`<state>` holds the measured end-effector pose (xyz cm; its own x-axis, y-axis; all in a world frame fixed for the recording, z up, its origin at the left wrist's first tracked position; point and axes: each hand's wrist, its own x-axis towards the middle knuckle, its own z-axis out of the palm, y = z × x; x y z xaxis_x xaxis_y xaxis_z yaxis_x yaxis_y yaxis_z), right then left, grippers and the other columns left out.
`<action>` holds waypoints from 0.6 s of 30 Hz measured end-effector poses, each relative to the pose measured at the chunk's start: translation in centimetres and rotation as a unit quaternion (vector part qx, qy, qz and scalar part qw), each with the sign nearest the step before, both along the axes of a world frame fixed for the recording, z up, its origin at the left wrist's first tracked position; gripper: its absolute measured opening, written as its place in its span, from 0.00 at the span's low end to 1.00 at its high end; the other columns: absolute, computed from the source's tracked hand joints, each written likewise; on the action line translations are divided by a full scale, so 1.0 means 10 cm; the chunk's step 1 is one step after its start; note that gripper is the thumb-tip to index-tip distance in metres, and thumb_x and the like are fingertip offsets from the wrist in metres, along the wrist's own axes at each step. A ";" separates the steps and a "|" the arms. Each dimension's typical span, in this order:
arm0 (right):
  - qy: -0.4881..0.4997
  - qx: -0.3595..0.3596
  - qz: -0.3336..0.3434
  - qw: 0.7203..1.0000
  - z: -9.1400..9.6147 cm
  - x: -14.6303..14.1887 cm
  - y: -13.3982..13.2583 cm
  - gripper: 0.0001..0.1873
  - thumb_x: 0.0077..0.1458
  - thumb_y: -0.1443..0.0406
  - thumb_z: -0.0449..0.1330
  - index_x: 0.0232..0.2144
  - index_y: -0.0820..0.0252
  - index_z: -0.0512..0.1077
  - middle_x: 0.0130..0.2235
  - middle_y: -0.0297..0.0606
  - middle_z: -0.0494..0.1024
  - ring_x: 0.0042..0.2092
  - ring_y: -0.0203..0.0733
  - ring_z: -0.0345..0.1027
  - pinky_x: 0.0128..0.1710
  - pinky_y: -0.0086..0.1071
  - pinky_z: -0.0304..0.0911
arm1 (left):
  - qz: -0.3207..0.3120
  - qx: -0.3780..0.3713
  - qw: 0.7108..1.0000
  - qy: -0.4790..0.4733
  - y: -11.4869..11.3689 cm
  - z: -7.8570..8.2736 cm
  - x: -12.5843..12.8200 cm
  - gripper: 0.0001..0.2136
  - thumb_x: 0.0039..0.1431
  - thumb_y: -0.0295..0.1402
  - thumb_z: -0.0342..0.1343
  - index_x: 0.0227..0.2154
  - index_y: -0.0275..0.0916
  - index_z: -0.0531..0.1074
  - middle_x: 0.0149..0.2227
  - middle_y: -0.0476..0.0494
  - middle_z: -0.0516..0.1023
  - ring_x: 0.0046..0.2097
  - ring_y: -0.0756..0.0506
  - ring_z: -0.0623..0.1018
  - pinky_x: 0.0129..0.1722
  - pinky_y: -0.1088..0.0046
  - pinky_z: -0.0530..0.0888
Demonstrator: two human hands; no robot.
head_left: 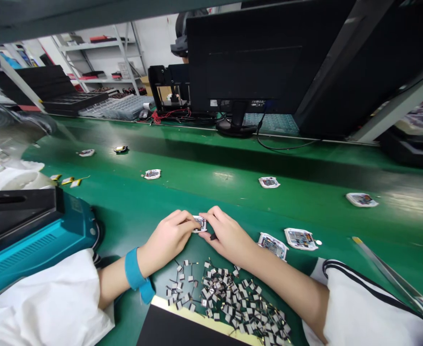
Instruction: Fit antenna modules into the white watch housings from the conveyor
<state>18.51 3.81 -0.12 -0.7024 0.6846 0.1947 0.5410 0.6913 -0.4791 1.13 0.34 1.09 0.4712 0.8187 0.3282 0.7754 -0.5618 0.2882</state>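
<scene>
Both hands meet over a small white-framed circuit board unit (199,224) at the middle of the green bench. My left hand (171,233), with a teal band at the wrist, is closed on the unit's left side, fingertips over its face. My right hand (229,238) grips the right edge between thumb and fingers, and a short dark object (213,236) shows by its palm, its kind unclear. Below the hands lies a loose heap of small grey square parts with short black leads (229,293). Two similar units, one (273,246) partly behind my right forearm and another (301,239), lie to the right.
More units lie along the bench, such as one (269,182) ahead and one (361,200) at right. Tweezers (394,274) rest by my right sleeve. A teal machine (70,226) stands at left, with yellow-edged batteries (67,181) behind it. A monitor (269,57) stands at the back.
</scene>
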 end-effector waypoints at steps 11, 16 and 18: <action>-0.007 -0.005 0.001 1.000 0.00 0.01 0.01 0.19 0.53 0.65 0.51 0.47 0.69 0.61 0.40 0.45 0.64 0.42 0.42 0.62 0.45 0.37 0.62 | -0.005 -0.004 1.000 0.000 0.00 -0.01 0.00 0.08 0.57 0.24 0.45 0.33 0.36 0.69 0.34 0.45 0.70 0.36 0.49 0.67 0.37 0.73 0.68; -0.004 -0.001 -0.001 1.000 -0.01 0.01 0.00 0.18 0.53 0.65 0.51 0.46 0.67 0.61 0.41 0.44 0.64 0.42 0.41 0.62 0.44 0.37 0.62 | 0.000 -0.007 1.000 -0.010 0.01 -0.02 0.00 0.08 0.57 0.25 0.44 0.33 0.36 0.69 0.33 0.45 0.70 0.36 0.49 0.67 0.36 0.73 0.68; -0.001 0.003 0.001 1.000 -0.01 0.01 0.01 0.18 0.53 0.65 0.51 0.46 0.66 0.60 0.40 0.44 0.64 0.42 0.41 0.62 0.44 0.38 0.63 | 0.003 -0.010 1.000 -0.011 0.01 -0.01 0.00 0.08 0.58 0.25 0.44 0.33 0.36 0.69 0.33 0.45 0.70 0.36 0.49 0.67 0.36 0.73 0.68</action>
